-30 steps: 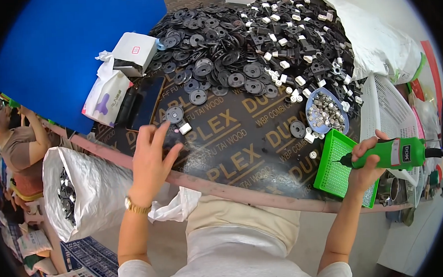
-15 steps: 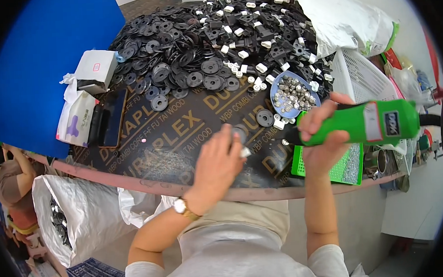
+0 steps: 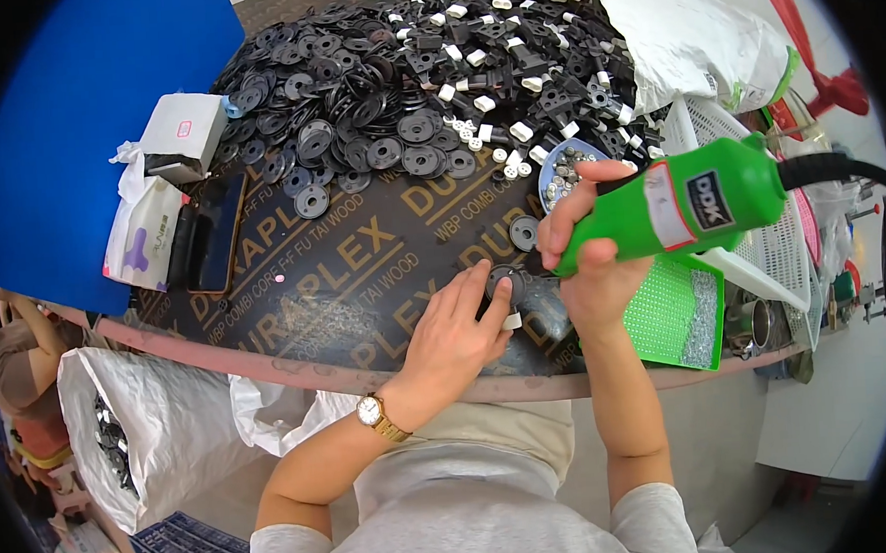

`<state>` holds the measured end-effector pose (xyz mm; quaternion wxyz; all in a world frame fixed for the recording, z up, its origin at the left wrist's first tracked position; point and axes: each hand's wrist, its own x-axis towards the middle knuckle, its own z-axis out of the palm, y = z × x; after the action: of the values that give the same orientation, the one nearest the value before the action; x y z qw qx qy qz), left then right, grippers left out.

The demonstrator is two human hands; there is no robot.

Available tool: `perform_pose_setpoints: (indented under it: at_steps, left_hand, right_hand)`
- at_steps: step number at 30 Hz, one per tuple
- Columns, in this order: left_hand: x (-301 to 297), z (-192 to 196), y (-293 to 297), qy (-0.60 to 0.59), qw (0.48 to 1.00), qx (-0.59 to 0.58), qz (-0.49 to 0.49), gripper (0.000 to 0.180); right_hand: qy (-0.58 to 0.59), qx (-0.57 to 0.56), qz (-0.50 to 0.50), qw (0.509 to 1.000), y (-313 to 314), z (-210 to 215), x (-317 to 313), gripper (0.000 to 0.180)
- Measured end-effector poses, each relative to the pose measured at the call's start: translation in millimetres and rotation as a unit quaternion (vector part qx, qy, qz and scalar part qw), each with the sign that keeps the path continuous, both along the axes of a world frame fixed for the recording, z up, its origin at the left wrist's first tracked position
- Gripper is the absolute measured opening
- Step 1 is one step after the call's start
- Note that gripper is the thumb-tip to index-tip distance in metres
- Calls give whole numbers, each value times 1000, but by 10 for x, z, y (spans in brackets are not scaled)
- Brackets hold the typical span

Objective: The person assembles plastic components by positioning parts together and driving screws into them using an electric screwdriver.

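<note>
My left hand (image 3: 454, 334) is closed on a round black plastic disc (image 3: 508, 291), pressing it to the tabletop with thumb and fingers. A small white piece (image 3: 512, 322) sticks out by the thumb. My right hand (image 3: 595, 274) grips a green electric screwdriver (image 3: 685, 206) with a black cable, tilted so its nose points down left toward the disc. Whether the tip touches the disc I cannot tell. Just beyond the nose lies another black disc (image 3: 524, 233). A blue dish (image 3: 547, 184) of small metal parts is partly hidden behind my right hand.
A heap of black discs (image 3: 354, 111) and a heap of black-and-white plastic parts (image 3: 511, 48) cover the far side. A green tray (image 3: 665, 315) holds small metal pieces at the right. White baskets (image 3: 763, 260) stand beyond it. Left are a phone (image 3: 222, 233) and tissue pack (image 3: 147, 237).
The screwdriver has swung left and its nose has come close to the disc. My left hand has shifted slightly right with the disc and now presses it on the table.
</note>
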<state>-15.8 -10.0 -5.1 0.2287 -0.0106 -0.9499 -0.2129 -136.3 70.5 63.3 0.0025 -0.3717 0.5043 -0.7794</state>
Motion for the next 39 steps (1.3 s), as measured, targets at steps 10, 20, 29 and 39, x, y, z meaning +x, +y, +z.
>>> perform_pose_setpoints:
  at_steps: [10, 20, 29, 39]
  left_hand:
    - [33, -9, -26, -10, 999, 45, -7, 54]
    - [13, 2, 19, 8, 999, 52, -14, 51]
    - [27, 22, 69, 7, 999, 41, 21, 53]
    - [-17, 21, 73, 2, 999, 50, 10, 55]
  right_hand:
    - [-6, 107, 61, 992, -114, 3, 44, 44]
    - [-10, 87, -12, 996, -138, 60, 146, 39]
    - [32, -39, -79, 996, 433, 276, -27, 51]
    - [28, 2, -161, 987, 904, -101, -474, 47]
